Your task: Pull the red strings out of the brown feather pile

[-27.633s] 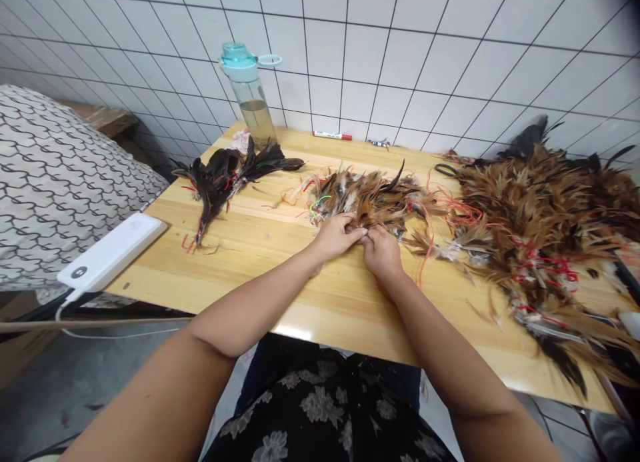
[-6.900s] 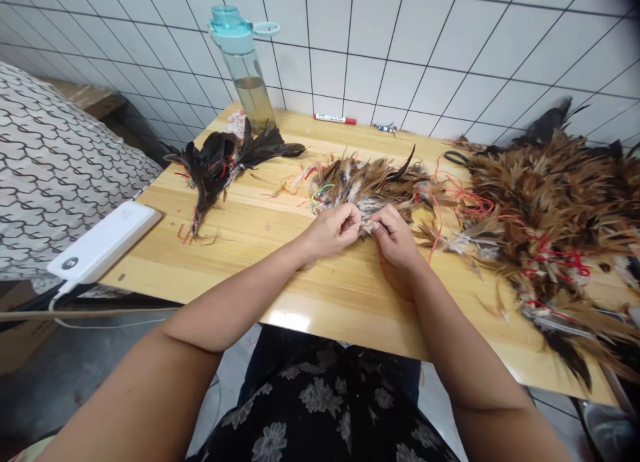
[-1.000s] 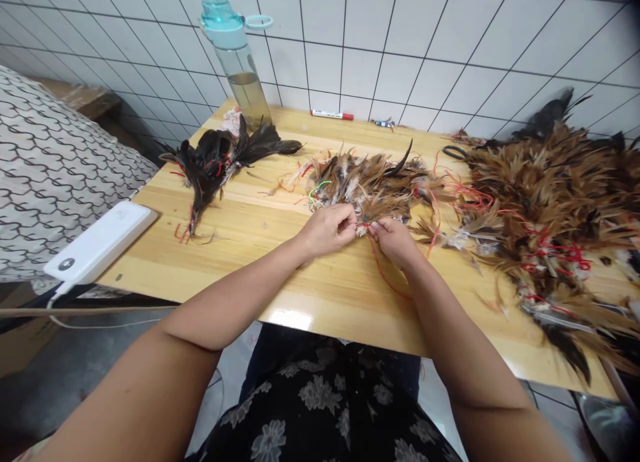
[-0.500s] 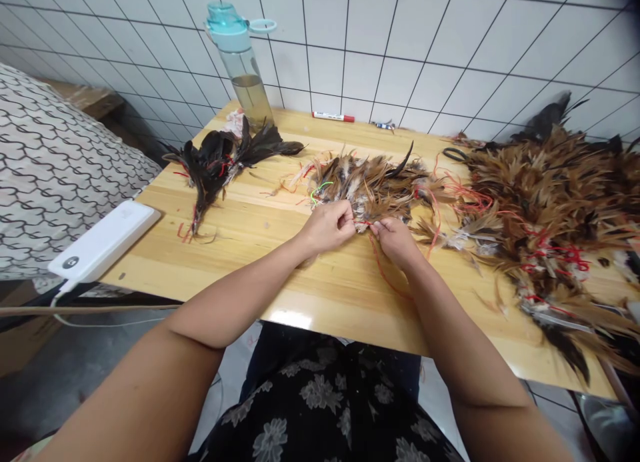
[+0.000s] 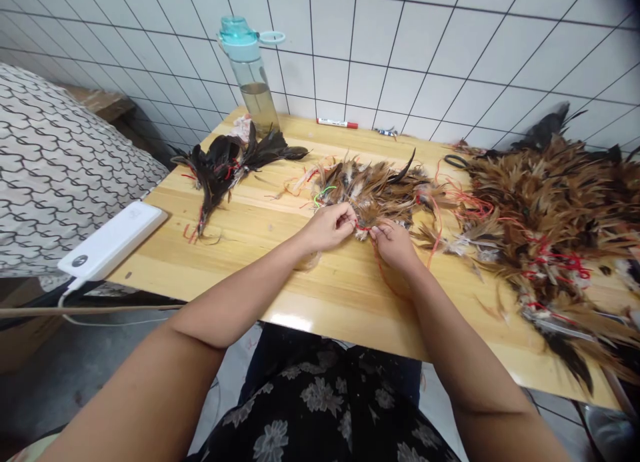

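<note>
We note a wooden table (image 5: 340, 295) against a tiled wall. Largest on it is a heap of brown feathers (image 5: 545, 195), spread over the right end, red string tangled along its near side. Next, a smaller pile of brown feathers (image 5: 375, 185) lies mid-table, just beyond the hands. Black feathers (image 5: 217, 169) lie toward the left end, bound in places with red.

One container observed: a clear bottle (image 5: 253, 75), turquoise lid on, standing at the far left corner behind the black feathers. We record yellowish liquid (image 5: 260, 105) filling its lower part, with air above. A white power bank (image 5: 113, 241) lies at the left edge, cable plugged in.

Both hands meet at the near edge of the middle pile. We see the left hand (image 5: 327, 227) curled, thumb and forefinger pinching red thread (image 5: 363, 228); the right hand (image 5: 394, 243) pinches it too, thumb against forefinger. The thread spans the short gap between them, at the pale ends of the feathers. Smaller still, a red-capped marker (image 5: 337, 123) lies near the wall.
</note>
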A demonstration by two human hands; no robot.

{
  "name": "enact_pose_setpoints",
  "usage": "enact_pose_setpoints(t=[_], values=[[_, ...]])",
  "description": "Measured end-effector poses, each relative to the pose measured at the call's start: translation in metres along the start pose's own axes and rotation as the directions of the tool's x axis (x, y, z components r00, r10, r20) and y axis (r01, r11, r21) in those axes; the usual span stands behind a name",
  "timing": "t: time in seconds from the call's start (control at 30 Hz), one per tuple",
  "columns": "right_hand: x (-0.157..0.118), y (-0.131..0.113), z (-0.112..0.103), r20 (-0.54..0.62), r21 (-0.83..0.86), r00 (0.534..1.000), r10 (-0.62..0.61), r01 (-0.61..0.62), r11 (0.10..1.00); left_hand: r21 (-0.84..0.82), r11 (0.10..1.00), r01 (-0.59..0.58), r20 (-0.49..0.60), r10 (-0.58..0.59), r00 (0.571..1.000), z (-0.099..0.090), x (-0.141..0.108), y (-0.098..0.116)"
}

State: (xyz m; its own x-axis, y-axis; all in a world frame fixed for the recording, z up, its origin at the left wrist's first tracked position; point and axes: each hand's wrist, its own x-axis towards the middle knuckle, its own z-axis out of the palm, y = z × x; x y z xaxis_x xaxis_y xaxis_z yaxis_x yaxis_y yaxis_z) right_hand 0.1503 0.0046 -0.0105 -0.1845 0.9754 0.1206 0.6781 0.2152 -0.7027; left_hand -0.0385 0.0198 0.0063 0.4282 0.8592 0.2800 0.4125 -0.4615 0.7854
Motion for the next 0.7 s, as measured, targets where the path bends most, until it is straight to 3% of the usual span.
enact_pose_setpoints(t=[0.1, 0.27, 0.5, 0.7], values=[[-0.0013, -0.0025, 0.0002, -0.045, -0.011, 0.999, -0.001, 0.000, 1.000, -0.067, 0.998, 0.004, -0.008, -0.004, 1.000, 0.0005, -0.0010, 0.0018], [-0.0042, -0.0083, -0.0042, -0.018, -0.043, 0.999, -0.036, 0.036, 0.998, -0.068, 0.997, -0.038, -0.078, 0.032, 0.996, -0.0004, -0.0019, 0.0064], [-0.0055, -0.0095, -0.0040, -0.027, -0.003, 1.000, -0.005, 0.005, 1.000, -0.050, 0.998, -0.039, 0.050, 0.042, 0.998, -0.0012, -0.0031, 0.0091], [-0.0071, -0.0090, -0.0011, -0.035, 0.031, 0.999, -0.017, 0.018, 0.999, 0.030, 0.998, -0.053, 0.047, 0.052, 0.998, -0.0004, -0.0027, 0.0068]])
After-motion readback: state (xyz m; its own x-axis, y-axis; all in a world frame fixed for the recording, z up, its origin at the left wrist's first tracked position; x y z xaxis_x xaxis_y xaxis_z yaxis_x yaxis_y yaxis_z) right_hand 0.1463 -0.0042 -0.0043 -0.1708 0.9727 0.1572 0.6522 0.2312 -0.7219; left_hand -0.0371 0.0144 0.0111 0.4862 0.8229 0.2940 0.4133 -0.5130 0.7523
